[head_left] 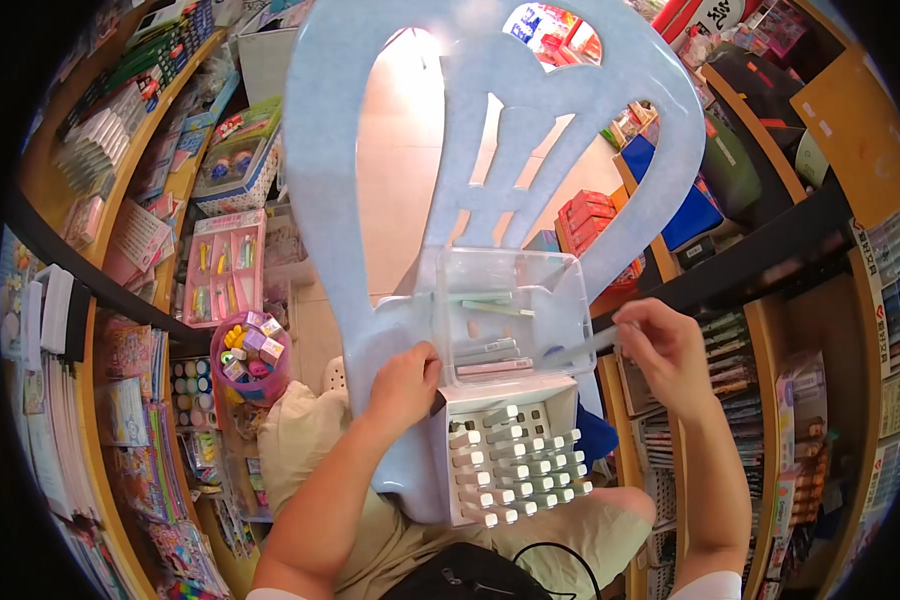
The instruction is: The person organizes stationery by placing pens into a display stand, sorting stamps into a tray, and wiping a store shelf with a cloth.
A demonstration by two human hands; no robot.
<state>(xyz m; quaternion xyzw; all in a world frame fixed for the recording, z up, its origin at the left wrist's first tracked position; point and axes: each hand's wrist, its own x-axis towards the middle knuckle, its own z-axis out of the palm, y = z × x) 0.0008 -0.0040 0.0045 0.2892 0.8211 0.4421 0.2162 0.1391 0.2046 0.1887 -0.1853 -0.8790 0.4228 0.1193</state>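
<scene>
A light blue plastic chair point(320, 180) stands in front of me, its back away from me. On its seat is a clear plastic box point(515, 265) with several pens point(495, 367) lying inside. Nearer to me sits a white box point(458, 400) with rows of upright, white-capped pens point(515, 470). My left hand point(405, 383) is closed at the left side of the two boxes; what it grips, if anything, is hidden. Right of the clear box, my right hand point(667, 350) pinches a blurred, pale, slender pen-like item point(585, 347), which slants down toward the clear box.
Shelves of stationery point(130, 390) rise on the left, with more shelves point(770, 400) on the right. A pink basket point(252, 390) of small items and a pink tray of pens point(224, 265) stand left of the chair. Red packets point(592, 222) are behind the seat.
</scene>
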